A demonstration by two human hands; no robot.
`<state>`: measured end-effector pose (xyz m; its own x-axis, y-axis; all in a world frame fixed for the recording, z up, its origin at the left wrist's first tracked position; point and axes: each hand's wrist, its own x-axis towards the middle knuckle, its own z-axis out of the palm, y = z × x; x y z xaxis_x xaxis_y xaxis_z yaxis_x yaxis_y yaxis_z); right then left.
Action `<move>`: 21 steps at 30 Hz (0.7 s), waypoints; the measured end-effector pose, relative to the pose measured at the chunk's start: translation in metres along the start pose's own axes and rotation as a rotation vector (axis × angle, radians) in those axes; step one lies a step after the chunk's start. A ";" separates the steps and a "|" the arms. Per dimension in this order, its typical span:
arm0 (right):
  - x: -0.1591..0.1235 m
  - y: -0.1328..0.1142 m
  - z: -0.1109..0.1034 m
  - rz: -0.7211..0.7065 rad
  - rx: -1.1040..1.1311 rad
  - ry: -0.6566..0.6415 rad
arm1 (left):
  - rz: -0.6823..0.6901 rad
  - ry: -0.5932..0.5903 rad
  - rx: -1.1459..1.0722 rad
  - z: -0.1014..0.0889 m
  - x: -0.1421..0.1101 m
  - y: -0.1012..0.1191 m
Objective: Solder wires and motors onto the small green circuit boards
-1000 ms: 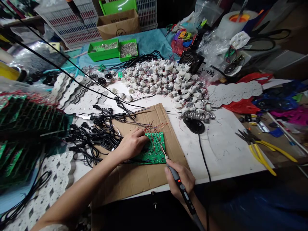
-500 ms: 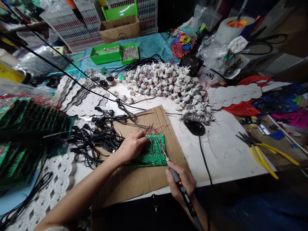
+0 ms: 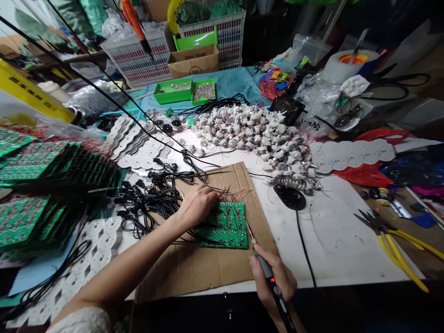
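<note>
Light is falling mainly on the middle of the desk [image 3: 333, 231], whose white surface is gleaming, while the near edge and the far background are sinking into darkness. A soft shadow is dimming the near left part of the cardboard [image 3: 208, 270]. Clear plastic [image 3: 314, 88] at the far right is glinting, and the soldering iron [image 3: 265, 266] is showing a red glow. Wide-angle distortion is stretching the pliers [image 3: 395, 254] at right and smearing the stacked circuit boards [image 3: 21, 222] at left.

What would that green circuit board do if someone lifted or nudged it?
The green circuit board would probably stay stiff, judging by its straight edges. Lying flat on the cardboard, it would likely slide rather than roll. The thin red wires look floppy, splaying past its far edge, so they might dangle or snag.
</note>
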<state>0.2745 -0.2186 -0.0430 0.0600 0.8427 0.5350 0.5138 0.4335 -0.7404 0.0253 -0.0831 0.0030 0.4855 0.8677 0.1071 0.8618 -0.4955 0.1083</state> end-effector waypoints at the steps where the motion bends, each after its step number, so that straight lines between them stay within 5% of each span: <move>1: -0.001 0.001 0.000 0.002 -0.002 0.002 | 0.003 -0.009 0.007 0.001 0.001 -0.002; 7: 0.001 0.001 0.001 -0.011 0.003 -0.004 | -0.074 0.044 0.074 0.004 0.028 -0.015; 13: 0.000 0.007 0.001 -0.082 0.004 0.046 | -0.183 -0.127 0.119 -0.006 0.066 -0.026; 21: 0.000 0.012 0.000 -0.100 0.000 0.032 | -0.010 -0.161 0.067 -0.013 0.060 -0.050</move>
<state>0.2803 -0.2133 -0.0522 0.0361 0.7846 0.6189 0.5183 0.5148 -0.6829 0.0092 -0.0070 0.0165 0.4896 0.8703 -0.0541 0.8719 -0.4879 0.0420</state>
